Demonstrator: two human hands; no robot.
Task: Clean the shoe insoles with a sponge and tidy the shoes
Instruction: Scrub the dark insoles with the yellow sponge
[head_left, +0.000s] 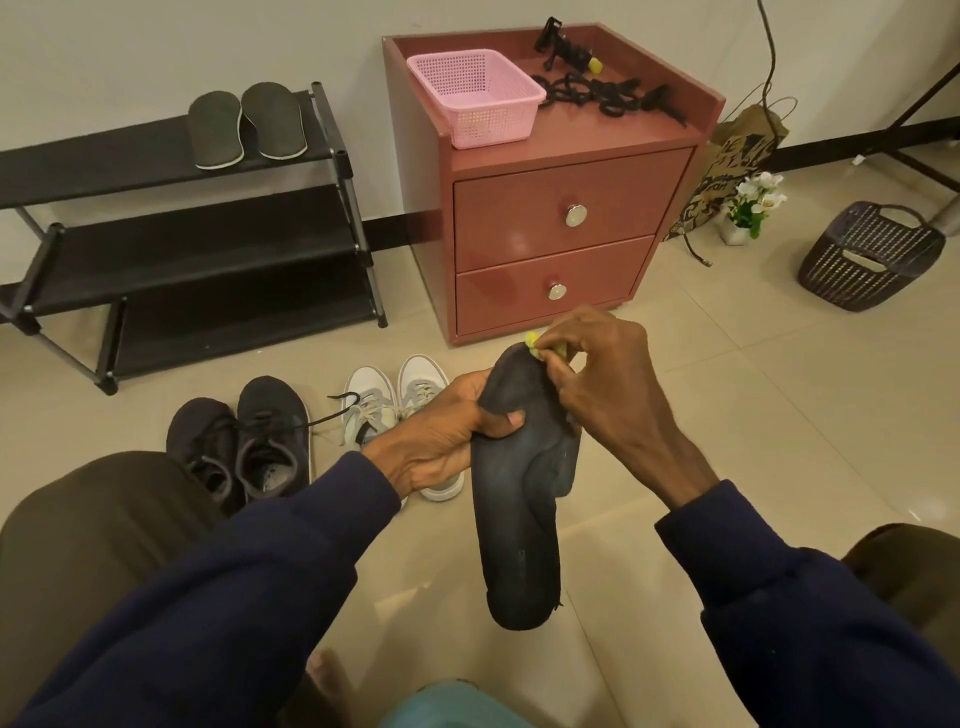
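Note:
My left hand grips a black insole by its upper part, thumb across its face, and holds it upright over the floor. My right hand pinches a yellow-green sponge against the insole's top end; most of the sponge is hidden by the fingers. A second dark piece sits behind the insole. On the floor stand a black pair of shoes and a grey pair of shoes. Two grey insoles lie on the top shelf of the black shoe rack.
A reddish two-drawer cabinet stands ahead, with a pink basket and black laces on top. A dark basket, a paper bag and a small flower pot sit at the right. My knees frame the lower corners.

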